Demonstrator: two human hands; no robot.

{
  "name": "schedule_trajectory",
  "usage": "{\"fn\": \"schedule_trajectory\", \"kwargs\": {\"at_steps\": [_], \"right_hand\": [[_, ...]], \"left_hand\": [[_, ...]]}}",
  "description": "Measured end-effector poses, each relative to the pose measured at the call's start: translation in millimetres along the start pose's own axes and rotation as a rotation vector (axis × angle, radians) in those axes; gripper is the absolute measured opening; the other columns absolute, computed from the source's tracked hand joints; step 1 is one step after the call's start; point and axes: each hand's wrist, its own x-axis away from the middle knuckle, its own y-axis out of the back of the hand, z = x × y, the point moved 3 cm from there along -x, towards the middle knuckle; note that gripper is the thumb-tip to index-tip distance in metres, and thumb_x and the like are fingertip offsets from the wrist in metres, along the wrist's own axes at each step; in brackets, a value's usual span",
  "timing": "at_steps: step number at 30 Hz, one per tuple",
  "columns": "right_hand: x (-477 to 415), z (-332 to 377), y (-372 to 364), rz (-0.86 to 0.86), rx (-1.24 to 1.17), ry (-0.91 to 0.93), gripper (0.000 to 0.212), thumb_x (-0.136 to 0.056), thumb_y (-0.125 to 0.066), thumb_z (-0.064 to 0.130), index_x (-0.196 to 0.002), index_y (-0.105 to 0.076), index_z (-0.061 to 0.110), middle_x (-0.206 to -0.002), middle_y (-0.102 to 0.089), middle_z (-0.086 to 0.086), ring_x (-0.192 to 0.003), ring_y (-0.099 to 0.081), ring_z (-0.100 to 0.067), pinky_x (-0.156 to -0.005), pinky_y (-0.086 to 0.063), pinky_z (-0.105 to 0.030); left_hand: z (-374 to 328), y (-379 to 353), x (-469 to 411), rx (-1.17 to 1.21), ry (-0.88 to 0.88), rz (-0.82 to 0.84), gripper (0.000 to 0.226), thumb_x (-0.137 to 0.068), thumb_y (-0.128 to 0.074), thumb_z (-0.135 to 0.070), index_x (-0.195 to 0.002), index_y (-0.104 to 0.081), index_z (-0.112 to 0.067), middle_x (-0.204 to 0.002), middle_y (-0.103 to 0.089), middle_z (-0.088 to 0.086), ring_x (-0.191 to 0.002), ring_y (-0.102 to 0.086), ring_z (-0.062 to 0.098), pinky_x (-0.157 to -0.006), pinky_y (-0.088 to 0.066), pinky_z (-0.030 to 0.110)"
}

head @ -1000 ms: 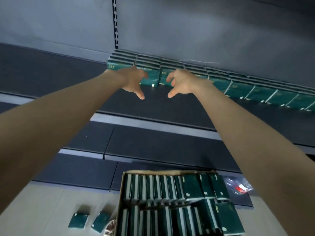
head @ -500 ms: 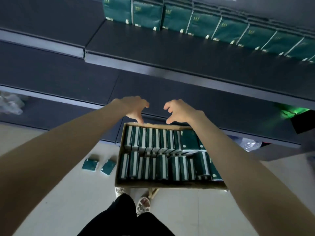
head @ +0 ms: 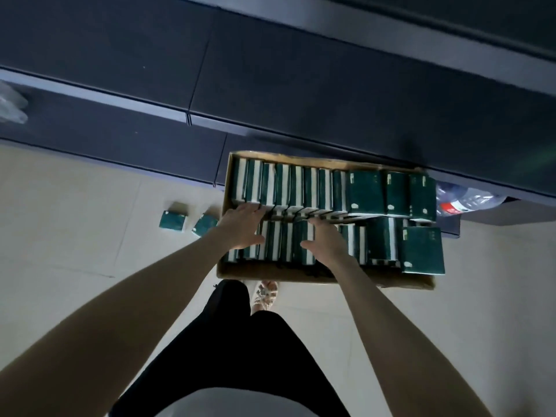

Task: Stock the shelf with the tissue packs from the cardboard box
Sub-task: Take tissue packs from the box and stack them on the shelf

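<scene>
An open cardboard box (head: 391,279) stands on the floor against the lowest shelf, packed with two rows of dark green tissue packs (head: 365,192). Most stand on edge, and a few at the right lie flat. My left hand (head: 242,227) and my right hand (head: 326,240) are down on the near row, at its left half. A short run of packs (head: 285,245) sits between the two palms. The fingers of both hands reach toward the gap between the rows and touch the pack tops. No pack is lifted. Dark shelf boards (head: 331,85) fill the top of the view.
Two loose green packs (head: 172,220) (head: 204,224) lie on the pale floor left of the box. A plastic bottle (head: 463,201) lies right of the box under the shelf. A crumpled plastic bag (head: 12,103) is at the far left. My legs and a sandalled foot (head: 265,293) are just before the box.
Both hands came down from the stocked upper shelf, empty, to the near row in the box. The view tilted down, so the shelf's packs are out of frame.
</scene>
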Motion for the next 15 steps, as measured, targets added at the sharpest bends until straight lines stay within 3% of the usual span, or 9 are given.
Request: {"fn": "schedule_trajectory", "kwargs": {"at_steps": [5, 9, 15], "right_hand": [[-12, -21, -37, -0.035, -0.107, -0.17, 0.074, -0.088, -0.067, 0.026, -0.148, -0.025, 0.011, -0.145, -0.042, -0.012, -0.13, -0.044, -0.03, -0.1, -0.042, -0.042], [-23, -32, -52, -0.028, -0.136, -0.27, 0.07, -0.087, -0.068, 0.028, -0.142, -0.03, 0.008, -0.138, -0.046, -0.014, -0.12, -0.051, -0.033, -0.091, -0.048, -0.046], [-39, -33, -61, 0.011, -0.169, -0.319, 0.061, -0.092, -0.062, 0.017, -0.142, -0.028, 0.008, -0.127, -0.056, -0.018, -0.107, -0.06, -0.033, -0.084, -0.052, -0.041]], "left_hand": [[3, -49, -1, 0.122, 0.075, -0.018, 0.075, -0.093, -0.052, -0.043, -0.151, -0.014, -0.015, -0.16, 0.002, 0.006, -0.147, 0.003, 0.023, -0.118, -0.01, 0.044], [9, -68, -1, 0.172, 0.091, -0.012, 0.075, -0.094, -0.051, -0.044, -0.152, -0.012, -0.017, -0.16, 0.013, 0.002, -0.147, 0.008, 0.024, -0.116, -0.012, 0.046], [13, -71, -7, 0.161, 0.102, -0.018, 0.074, -0.094, -0.051, -0.044, -0.152, -0.013, -0.02, -0.159, 0.013, -0.002, -0.147, 0.007, 0.022, -0.116, -0.013, 0.047]]}}
